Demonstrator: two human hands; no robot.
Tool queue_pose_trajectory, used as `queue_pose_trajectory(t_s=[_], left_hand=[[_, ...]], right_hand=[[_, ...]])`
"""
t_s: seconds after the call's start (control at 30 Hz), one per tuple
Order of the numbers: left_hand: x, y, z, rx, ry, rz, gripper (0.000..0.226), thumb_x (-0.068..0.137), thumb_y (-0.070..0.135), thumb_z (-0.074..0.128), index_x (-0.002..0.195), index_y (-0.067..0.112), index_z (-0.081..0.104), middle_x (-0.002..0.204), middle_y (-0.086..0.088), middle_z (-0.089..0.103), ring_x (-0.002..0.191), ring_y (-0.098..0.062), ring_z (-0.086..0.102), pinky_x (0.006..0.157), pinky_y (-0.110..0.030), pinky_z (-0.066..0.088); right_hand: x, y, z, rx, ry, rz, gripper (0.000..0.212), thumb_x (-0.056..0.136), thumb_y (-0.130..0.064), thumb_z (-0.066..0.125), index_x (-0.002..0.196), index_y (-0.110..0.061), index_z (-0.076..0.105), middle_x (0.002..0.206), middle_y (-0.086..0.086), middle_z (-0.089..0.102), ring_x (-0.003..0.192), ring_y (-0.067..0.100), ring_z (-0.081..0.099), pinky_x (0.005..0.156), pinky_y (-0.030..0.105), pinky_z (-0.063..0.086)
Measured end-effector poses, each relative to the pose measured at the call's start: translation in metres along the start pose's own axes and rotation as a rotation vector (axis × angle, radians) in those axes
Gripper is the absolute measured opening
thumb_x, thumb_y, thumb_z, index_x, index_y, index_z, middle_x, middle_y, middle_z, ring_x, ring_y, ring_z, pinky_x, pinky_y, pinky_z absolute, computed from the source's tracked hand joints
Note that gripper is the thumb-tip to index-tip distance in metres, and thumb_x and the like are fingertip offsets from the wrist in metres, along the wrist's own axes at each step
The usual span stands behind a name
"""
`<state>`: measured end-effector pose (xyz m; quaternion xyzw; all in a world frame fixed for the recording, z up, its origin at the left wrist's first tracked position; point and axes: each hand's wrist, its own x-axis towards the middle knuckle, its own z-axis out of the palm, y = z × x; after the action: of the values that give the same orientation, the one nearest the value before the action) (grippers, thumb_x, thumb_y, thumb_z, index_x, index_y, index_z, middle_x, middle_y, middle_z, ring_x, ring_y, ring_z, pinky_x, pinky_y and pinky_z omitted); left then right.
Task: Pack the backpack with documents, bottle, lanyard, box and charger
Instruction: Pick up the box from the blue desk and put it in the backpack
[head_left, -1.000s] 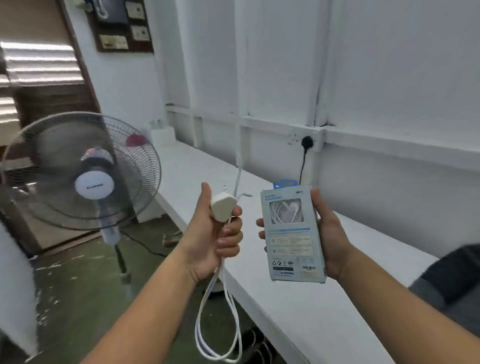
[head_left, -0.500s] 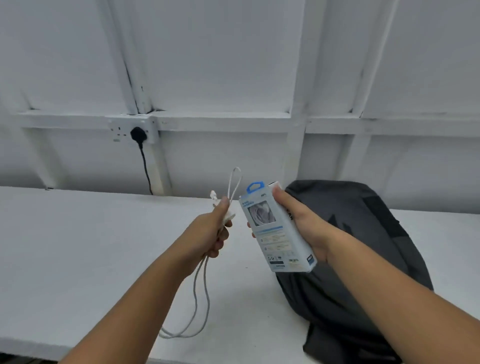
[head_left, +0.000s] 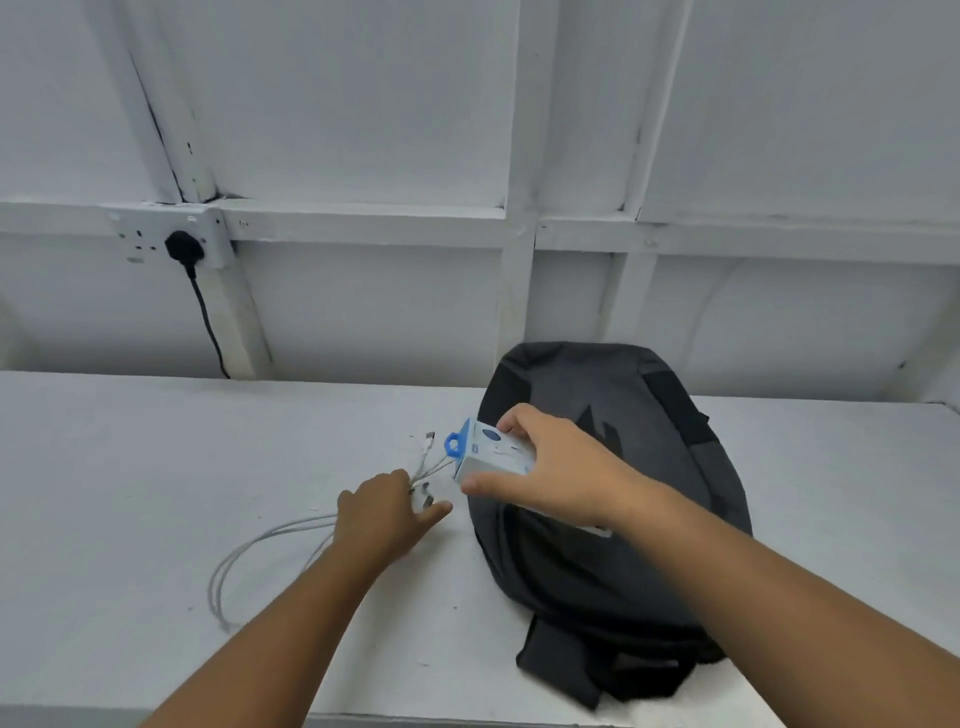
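Head view recorded the right hand (head_left: 550, 480) pinching a white-and-blue cardboard box (head_left: 493, 457) above the near-left edge of a dark grey fabric backpack (head_left: 639, 457) lying on a white table (head_left: 156, 467). The left hand (head_left: 384, 522) had fingers curled over a white charger plug (head_left: 423, 499) on the table, its white cable (head_left: 249, 551) looped leftward.

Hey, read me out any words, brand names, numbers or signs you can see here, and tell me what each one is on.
On the box held in the right hand: printed marks on its blue and white faces, too blurred to read.
On the backpack: no lettering to be seen.
On the wall socket: no legible marking.
So nothing here can be quoted.
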<state>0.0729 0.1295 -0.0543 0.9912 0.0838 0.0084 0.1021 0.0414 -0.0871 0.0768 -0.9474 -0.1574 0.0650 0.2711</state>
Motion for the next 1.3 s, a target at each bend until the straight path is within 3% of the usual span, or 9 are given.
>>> queue_pose_trajectory(t_s=[0.23, 0.4, 0.53, 0.6, 0.7, 0.9, 1.0, 1.1, 1.3], left_hand=[[-0.01, -0.004, 0.026, 0.053, 0.039, -0.076, 0.055, 0.086, 0.068, 0.051, 0.115, 0.023, 0.057, 0.118, 0.002, 0.058, 0.115, -0.02, 0.052, 0.094, -0.042, 0.035], [-0.022, 0.0, 0.004, 0.031, 0.073, -0.094, 0.076, 0.084, 0.066, 0.059, 0.145, 0.025, 0.041, 0.142, -0.001, 0.047, 0.133, -0.023, 0.041, 0.107, -0.045, 0.027], [-0.04, 0.019, -0.041, -0.375, 0.167, -0.069, 0.047, 0.093, 0.048, 0.064, 0.134, 0.026, 0.059, 0.139, -0.001, 0.056, 0.127, -0.02, 0.05, 0.1, -0.039, 0.04], [-0.049, 0.032, -0.058, -0.796, -0.044, -0.077, 0.04, 0.097, 0.051, 0.056, 0.123, 0.022, 0.067, 0.125, 0.001, 0.069, 0.109, -0.014, 0.063, 0.086, -0.031, 0.052], [-0.055, 0.048, -0.067, -1.071, -0.368, -0.098, 0.048, 0.097, 0.053, 0.056, 0.122, 0.015, 0.069, 0.106, -0.004, 0.078, 0.095, -0.021, 0.074, 0.087, -0.035, 0.06], [-0.052, 0.054, -0.059, -1.27, -0.423, -0.146, 0.036, 0.096, 0.029, 0.066, 0.123, 0.005, 0.068, 0.105, -0.009, 0.079, 0.095, -0.026, 0.077, 0.087, -0.039, 0.062], [-0.046, 0.049, -0.058, -1.3, -0.428, -0.183, 0.037, 0.096, 0.031, 0.067, 0.124, 0.007, 0.067, 0.104, -0.009, 0.079, 0.095, -0.024, 0.076, 0.077, -0.033, 0.062], [-0.042, 0.043, -0.058, -1.316, -0.42, -0.235, 0.04, 0.094, 0.032, 0.069, 0.126, 0.008, 0.065, 0.103, -0.01, 0.079, 0.093, -0.024, 0.076, 0.069, -0.03, 0.061], [-0.04, 0.033, -0.066, -1.336, -0.421, -0.225, 0.037, 0.095, 0.029, 0.068, 0.124, 0.006, 0.065, 0.103, -0.012, 0.079, 0.09, -0.024, 0.075, 0.075, -0.033, 0.06]], right_hand=[[-0.014, 0.015, 0.015, -0.223, 0.081, -0.109, 0.082, 0.065, -0.084, 0.064, 0.124, -0.03, 0.046, 0.114, -0.011, 0.052, 0.095, 0.012, 0.041, 0.088, 0.032, 0.032], [-0.01, 0.025, 0.025, -0.266, 0.114, -0.143, 0.084, 0.064, -0.088, 0.059, 0.123, -0.031, 0.044, 0.115, -0.011, 0.052, 0.102, 0.013, 0.044, 0.096, 0.038, 0.037], [-0.008, 0.026, 0.027, -0.278, 0.139, -0.157, 0.084, 0.064, -0.088, 0.059, 0.126, -0.032, 0.043, 0.117, -0.011, 0.052, 0.103, 0.014, 0.045, 0.098, 0.04, 0.036], [-0.009, 0.026, 0.028, -0.3, 0.159, -0.167, 0.085, 0.064, -0.088, 0.059, 0.126, -0.032, 0.043, 0.118, -0.011, 0.052, 0.103, 0.014, 0.045, 0.099, 0.041, 0.036], [-0.011, 0.027, 0.031, -0.33, 0.171, -0.189, 0.086, 0.064, -0.087, 0.058, 0.127, -0.031, 0.043, 0.12, -0.01, 0.053, 0.106, 0.015, 0.047, 0.099, 0.041, 0.035], [-0.026, 0.043, 0.028, -0.346, 0.311, -0.313, 0.099, 0.073, -0.076, 0.063, 0.151, -0.023, 0.032, 0.156, -0.003, 0.036, 0.142, 0.02, 0.033, 0.12, 0.051, 0.019], [-0.059, 0.074, 0.029, -0.31, 0.535, -0.619, 0.058, 0.081, -0.047, 0.076, 0.125, -0.012, 0.062, 0.131, 0.007, 0.059, 0.12, 0.026, 0.054, 0.106, 0.045, 0.04], [-0.094, 0.12, 0.046, -0.37, 0.37, -0.742, 0.033, 0.087, -0.037, 0.073, 0.112, -0.016, 0.067, 0.114, 0.0, 0.064, 0.103, 0.021, 0.059, 0.095, 0.033, 0.045], [-0.099, 0.147, 0.046, -0.319, 0.092, -0.42, 0.039, 0.095, -0.057, 0.054, 0.127, -0.035, 0.058, 0.116, -0.021, 0.061, 0.105, 0.003, 0.057, 0.093, 0.023, 0.04]])
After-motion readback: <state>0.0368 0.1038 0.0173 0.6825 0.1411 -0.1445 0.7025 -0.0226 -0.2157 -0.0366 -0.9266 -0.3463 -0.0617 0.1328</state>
